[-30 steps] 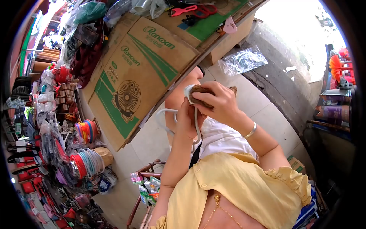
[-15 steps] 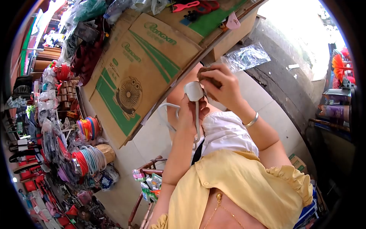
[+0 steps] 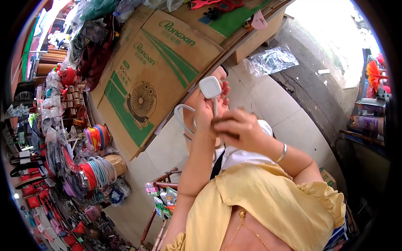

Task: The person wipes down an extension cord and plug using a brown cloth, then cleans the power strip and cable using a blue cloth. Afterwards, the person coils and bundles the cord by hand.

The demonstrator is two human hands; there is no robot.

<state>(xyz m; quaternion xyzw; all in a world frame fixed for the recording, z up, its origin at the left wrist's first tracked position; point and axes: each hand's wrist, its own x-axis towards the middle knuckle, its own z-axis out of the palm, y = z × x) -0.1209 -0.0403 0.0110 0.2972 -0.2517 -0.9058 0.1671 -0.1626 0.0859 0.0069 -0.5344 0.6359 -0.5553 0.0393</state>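
A white, rounded-square device [image 3: 210, 87] with a pale cord lies in my left hand [image 3: 204, 109], its fingers half curled behind and beside it. The cord [image 3: 215, 108] runs down from the device over my palm, and another pale loop [image 3: 179, 115] hangs to the left of the wrist. My right hand [image 3: 243, 129] is closed at the left wrist, on the lower cord. Between its fingers is a brown cloth-like wad [image 3: 220, 124], mostly covered and slightly blurred.
A flattened brown carton [image 3: 167, 71] covers the table at my upper left. Clear plastic bags [image 3: 272, 60] lie on the floor beyond my knees. Wire rolls [image 3: 98, 173] and packed goods crowd the left. A brown-framed stand [image 3: 161, 184] with small packets is near my left elbow.
My right hand has moved down from beside the white device to the cord near the left wrist, carrying the brown wad. The device has shifted slightly up, and more left-hand fingers show.
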